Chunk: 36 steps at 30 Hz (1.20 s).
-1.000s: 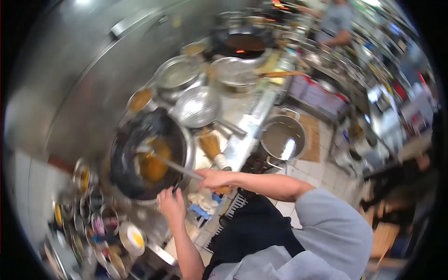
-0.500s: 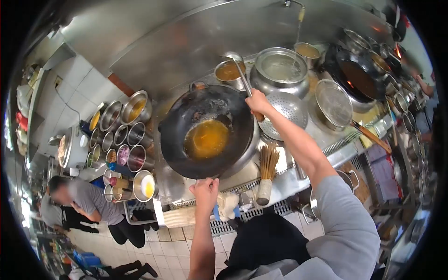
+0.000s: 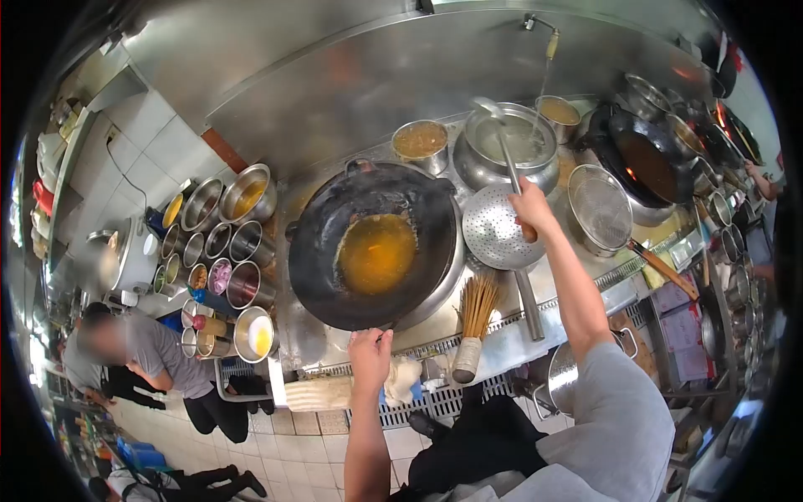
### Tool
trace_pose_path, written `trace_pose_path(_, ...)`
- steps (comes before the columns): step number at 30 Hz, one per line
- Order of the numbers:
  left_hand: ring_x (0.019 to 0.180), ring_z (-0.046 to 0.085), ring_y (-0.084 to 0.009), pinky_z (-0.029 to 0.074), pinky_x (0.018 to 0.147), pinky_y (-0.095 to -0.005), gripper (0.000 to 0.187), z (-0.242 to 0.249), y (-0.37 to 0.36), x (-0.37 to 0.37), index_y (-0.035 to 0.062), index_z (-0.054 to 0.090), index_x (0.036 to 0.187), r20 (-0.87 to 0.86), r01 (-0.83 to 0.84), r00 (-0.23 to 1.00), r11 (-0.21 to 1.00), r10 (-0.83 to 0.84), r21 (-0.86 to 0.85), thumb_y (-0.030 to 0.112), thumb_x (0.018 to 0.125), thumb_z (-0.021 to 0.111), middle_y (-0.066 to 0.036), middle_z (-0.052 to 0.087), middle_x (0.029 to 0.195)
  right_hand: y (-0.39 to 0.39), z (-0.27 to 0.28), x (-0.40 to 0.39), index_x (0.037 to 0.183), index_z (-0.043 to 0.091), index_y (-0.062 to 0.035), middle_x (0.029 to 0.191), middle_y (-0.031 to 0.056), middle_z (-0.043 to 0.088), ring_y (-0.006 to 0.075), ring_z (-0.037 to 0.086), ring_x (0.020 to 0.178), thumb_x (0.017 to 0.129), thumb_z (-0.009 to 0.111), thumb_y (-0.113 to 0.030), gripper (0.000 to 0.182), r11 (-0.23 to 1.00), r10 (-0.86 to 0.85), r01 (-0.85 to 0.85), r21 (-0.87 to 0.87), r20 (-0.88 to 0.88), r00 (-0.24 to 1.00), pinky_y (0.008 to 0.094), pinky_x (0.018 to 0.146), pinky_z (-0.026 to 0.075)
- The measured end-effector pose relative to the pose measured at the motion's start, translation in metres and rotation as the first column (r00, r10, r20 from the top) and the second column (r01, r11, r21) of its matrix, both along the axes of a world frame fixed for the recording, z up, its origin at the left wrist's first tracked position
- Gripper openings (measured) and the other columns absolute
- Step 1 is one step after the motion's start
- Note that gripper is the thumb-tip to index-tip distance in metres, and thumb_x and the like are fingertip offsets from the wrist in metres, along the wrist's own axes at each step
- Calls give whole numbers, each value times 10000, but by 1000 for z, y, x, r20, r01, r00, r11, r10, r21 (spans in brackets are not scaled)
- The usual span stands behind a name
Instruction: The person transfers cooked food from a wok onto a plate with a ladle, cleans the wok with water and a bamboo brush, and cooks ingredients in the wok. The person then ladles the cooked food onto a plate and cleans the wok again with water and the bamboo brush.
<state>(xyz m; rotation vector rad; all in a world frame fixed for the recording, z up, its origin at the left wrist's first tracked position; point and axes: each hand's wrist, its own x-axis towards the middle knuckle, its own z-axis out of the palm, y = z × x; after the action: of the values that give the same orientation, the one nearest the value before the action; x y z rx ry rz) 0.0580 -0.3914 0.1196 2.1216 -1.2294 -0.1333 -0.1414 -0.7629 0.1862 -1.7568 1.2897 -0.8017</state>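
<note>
A black wok [image 3: 314, 276] with yellow-orange liquid [image 3: 378, 253] pooled in its bottom sits on the range. My left hand [image 3: 370, 360] is closed at the wok's near rim, its fingertips partly hiding what they grip. A metal ladle [image 3: 507, 152] with a wooden handle end is in my right hand [image 3: 532, 207], fingers wrapped round it. The ladle's head is over the large steel pot [image 3: 474, 167] of water, behind a perforated skimmer [image 3: 489, 238]. Past the wok's far right side stands a small pot [image 3: 421, 149] of brownish liquid.
A bamboo brush [image 3: 477, 314] lies at the range's front edge. A wire strainer [image 3: 600, 205] and a second dark wok [image 3: 642, 155] are to the right. Several steel containers [image 3: 251, 284] crowd the left. Water runs from a tap [image 3: 552, 42]. Another person [image 3: 159, 351] stands at the lower left.
My right hand has moved right with the ladle, from beside the wok to over the skimmer. The ladle's head went from the small pot to the large water pot. My left hand stays at the rim.
</note>
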Motion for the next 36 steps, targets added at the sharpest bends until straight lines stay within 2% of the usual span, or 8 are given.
trace_pose_path(5,693,549,-332,417,757,-441,217,-5,2,0,19,622,753,37,5,999,998,-3,-55,204,865,646,-141,585,690,-57,-47,-42,891,520,-40,586,-8,504,110,468,430,911,513,-112,74,662,-325,-346,665,671,667,266,382,381)
trace_pose_path(9,712,559,-334,426,791,-434,217,-2,1,-1,19,629,773,67,24,998,999,-23,-23,210,876,633,-146,588,694,-5,-45,-63,915,522,-33,626,-29,463,53,417,451,976,473,-160,149,491,-511,-775,399,852,115,223,378,336)
trace_pose_path(15,794,588,-356,450,791,-451,273,-9,4,9,37,646,808,88,69,993,997,-73,44,289,902,600,-157,645,791,113,-18,-81,1257,471,87,707,14,434,78,411,443,1016,389,-203,386,342,-597,-936,84,788,-148,266,385,349)
trace_pose_path(23,848,567,-361,447,792,-452,250,1,11,8,23,663,884,59,37,997,998,-40,53,263,901,593,-167,651,871,241,30,-114,1292,424,63,662,4,418,64,397,401,970,404,-116,369,214,-625,-874,437,748,221,240,319,344)
trace_pose_path(30,1084,590,-326,432,987,-412,357,22,68,-30,26,577,1243,103,137,987,980,-123,-145,168,916,604,-158,602,1239,277,61,-84,1370,422,-44,621,2,472,77,451,413,853,524,-21,527,609,111,-445,656,485,867,223,339,365)
trace_pose_path(31,1086,593,-298,442,976,-397,357,18,72,-37,28,569,1254,-247,124,956,981,-158,-150,178,931,592,-148,603,1241,281,53,-70,1404,394,-40,623,8,490,83,466,421,844,534,-20,578,688,204,-405,602,375,904,224,352,372)
trace_pose_path(33,1090,599,-243,461,953,-368,356,7,76,-50,31,553,1275,-815,97,557,987,-163,-131,197,960,569,-128,604,1246,292,18,-27,1441,349,-30,607,4,495,92,463,416,815,531,-45,652,828,295,-348,440,185,937,246,366,381)
trace_pose_path(36,977,605,-171,487,858,-334,346,-7,64,-45,65,582,1158,-945,10,102,950,-310,-311,358,998,497,-48,625,1044,310,-23,45,1382,437,-19,630,8,535,92,509,473,856,551,-65,540,773,186,-388,501,406,895,250,406,421)
